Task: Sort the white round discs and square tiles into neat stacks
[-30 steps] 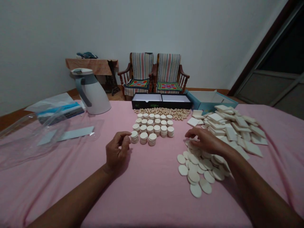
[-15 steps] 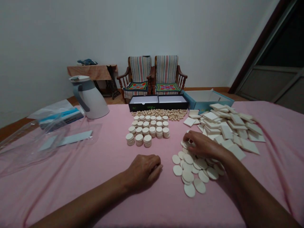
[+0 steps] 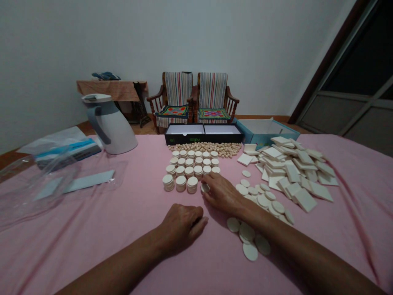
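Head: right hand (image 3: pixel 221 192) holds round, off-white disc (image 3: pixel 205 188).

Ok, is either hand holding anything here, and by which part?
The right hand holds at least one white disc by its rim, between thumb and fingers. The curled left hand shows nothing, its palm hidden.

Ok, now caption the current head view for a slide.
Right hand holding a pale disc beside rows of stacked discs, left hand resting on pink cloth.

Pink tablecloth (image 3: pixel 147 172), colourfully striped chair covers (image 3: pixel 213 91).
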`<state>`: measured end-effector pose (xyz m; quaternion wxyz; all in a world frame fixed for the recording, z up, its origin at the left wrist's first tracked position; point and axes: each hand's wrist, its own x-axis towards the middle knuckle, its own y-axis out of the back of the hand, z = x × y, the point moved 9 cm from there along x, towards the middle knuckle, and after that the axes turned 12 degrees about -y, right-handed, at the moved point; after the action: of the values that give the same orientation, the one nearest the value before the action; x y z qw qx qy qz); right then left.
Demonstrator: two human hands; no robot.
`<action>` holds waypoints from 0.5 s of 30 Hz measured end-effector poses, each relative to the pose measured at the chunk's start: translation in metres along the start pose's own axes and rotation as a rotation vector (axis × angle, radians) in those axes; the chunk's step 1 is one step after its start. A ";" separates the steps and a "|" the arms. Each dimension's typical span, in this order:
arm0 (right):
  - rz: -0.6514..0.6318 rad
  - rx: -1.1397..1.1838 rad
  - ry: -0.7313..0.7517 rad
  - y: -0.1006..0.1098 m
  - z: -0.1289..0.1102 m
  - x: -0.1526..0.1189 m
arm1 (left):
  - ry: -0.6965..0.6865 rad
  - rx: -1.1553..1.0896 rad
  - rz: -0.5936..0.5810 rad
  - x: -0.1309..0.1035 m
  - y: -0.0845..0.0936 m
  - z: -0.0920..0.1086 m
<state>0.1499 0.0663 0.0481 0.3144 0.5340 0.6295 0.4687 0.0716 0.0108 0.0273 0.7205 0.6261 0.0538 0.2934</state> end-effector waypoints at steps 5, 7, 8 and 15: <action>0.073 0.045 -0.014 0.011 0.001 0.001 | 0.022 -0.052 0.015 0.000 0.003 -0.003; 0.107 0.089 0.003 0.024 0.008 -0.002 | 0.031 -0.060 0.019 0.000 0.003 -0.004; 0.112 0.104 0.003 0.030 0.014 -0.004 | 0.034 -0.064 0.020 0.000 0.003 -0.005; -0.087 -0.052 -0.149 0.040 0.089 -0.010 | 0.050 -0.109 0.014 0.000 0.002 -0.007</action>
<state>0.2467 0.0786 0.0515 0.3942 0.5313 0.6145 0.4299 0.0681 0.0170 0.0282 0.7497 0.5788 0.0514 0.3165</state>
